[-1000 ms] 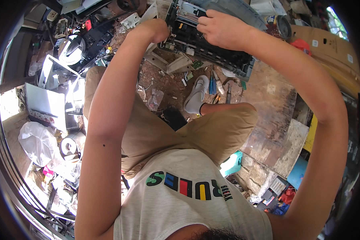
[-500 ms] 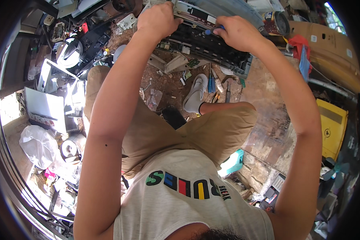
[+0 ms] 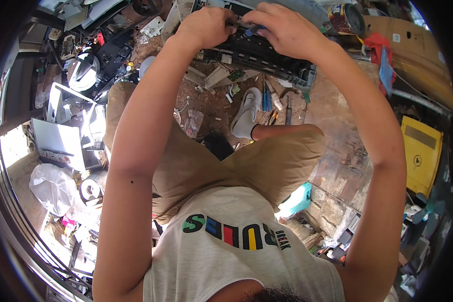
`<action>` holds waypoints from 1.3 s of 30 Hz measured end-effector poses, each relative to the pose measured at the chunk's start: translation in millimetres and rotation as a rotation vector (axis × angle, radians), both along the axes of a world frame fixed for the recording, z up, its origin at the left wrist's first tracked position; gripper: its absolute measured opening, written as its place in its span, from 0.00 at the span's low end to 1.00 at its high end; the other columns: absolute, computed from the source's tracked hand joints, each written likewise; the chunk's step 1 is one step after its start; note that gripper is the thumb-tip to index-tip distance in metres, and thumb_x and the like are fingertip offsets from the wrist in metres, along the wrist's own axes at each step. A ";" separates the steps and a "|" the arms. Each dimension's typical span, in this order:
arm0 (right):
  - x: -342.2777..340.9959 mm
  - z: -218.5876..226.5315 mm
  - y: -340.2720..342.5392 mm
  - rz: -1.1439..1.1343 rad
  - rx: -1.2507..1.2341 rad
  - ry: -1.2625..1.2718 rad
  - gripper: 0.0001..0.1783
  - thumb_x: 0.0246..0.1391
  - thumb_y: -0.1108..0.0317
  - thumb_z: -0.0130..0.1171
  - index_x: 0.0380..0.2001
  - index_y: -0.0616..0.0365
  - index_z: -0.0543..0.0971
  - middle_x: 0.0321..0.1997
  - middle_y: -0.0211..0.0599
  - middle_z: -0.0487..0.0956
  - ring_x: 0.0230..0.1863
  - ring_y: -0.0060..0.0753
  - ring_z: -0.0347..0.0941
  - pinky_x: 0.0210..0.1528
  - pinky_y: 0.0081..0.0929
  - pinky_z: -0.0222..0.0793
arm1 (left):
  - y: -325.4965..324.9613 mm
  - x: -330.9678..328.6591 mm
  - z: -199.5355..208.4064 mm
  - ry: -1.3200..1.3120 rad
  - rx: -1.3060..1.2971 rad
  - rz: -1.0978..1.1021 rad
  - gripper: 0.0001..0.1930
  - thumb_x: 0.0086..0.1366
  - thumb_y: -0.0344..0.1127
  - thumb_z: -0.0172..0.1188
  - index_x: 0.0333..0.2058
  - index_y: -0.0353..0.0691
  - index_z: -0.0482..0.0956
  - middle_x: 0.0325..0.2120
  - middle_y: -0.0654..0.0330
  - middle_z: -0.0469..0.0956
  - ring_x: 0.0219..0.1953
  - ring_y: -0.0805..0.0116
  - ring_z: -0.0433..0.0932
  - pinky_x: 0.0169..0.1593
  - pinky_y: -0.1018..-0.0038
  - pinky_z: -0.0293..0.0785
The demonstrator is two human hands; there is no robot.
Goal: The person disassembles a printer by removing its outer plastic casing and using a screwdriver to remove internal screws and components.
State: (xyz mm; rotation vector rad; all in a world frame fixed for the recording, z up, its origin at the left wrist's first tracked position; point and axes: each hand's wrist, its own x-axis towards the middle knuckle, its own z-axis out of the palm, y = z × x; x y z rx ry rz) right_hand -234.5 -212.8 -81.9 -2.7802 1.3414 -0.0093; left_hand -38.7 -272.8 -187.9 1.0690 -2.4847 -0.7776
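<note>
A long black and grey machine chassis (image 3: pixel 267 63), resembling an opened printer, lies across the top of the view. Over its left part my left hand (image 3: pixel 206 27) is closed, thumb and fingers pinched at the inner edge. What it pinches is hidden. My right hand (image 3: pixel 289 32) is bent over the middle of the chassis, a blue-handled tool (image 3: pixel 252 31) between its fingers and thumb. The handle looks like a screwdriver's; its tip is not visible. The fingertips of both hands are close together.
Between the chassis and my foot (image 3: pixel 247 110) lie hand tools (image 3: pixel 267 98), plastic scraps and a small circuit board (image 3: pixel 235 75). Electronic scrap and a clear plastic bag (image 3: pixel 53 189) crowd the left. To the right are a cardboard box (image 3: pixel 412 65), a can (image 3: pixel 345 19) and a yellow panel (image 3: pixel 420 156).
My right hand has shifted left with the blue-handled tool, and my left hand has moved slightly right and down. The strip with a white label between the hands no longer shows.
</note>
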 end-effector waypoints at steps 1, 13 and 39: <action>-3.1 -1.3 -0.3 0.126 -0.054 -0.123 0.16 0.62 0.63 0.57 0.53 0.48 0.76 0.43 0.43 0.82 0.44 0.51 0.78 0.43 0.45 0.75 | 0.7 -0.6 0.8 -0.011 0.001 -0.006 0.17 0.62 0.42 0.64 0.49 0.46 0.81 0.39 0.51 0.84 0.45 0.50 0.82 0.51 0.60 0.77; 16.0 10.1 10.2 -0.055 -0.109 -0.129 0.23 0.59 0.56 0.56 0.55 0.54 0.74 0.40 0.54 0.81 0.42 0.57 0.80 0.44 0.50 0.75 | 2.5 0.6 -1.3 0.023 0.008 -0.006 0.14 0.63 0.43 0.61 0.46 0.47 0.83 0.39 0.50 0.84 0.45 0.49 0.82 0.50 0.57 0.78; -22.4 26.1 37.8 -0.360 0.112 -0.326 0.14 0.50 0.77 0.58 0.41 0.59 0.80 0.40 0.43 0.76 0.44 0.44 0.76 0.46 0.36 0.72 | 13.2 -19.6 -17.4 0.009 0.015 -0.072 0.14 0.59 0.39 0.67 0.43 0.42 0.85 0.33 0.50 0.84 0.39 0.51 0.83 0.46 0.61 0.78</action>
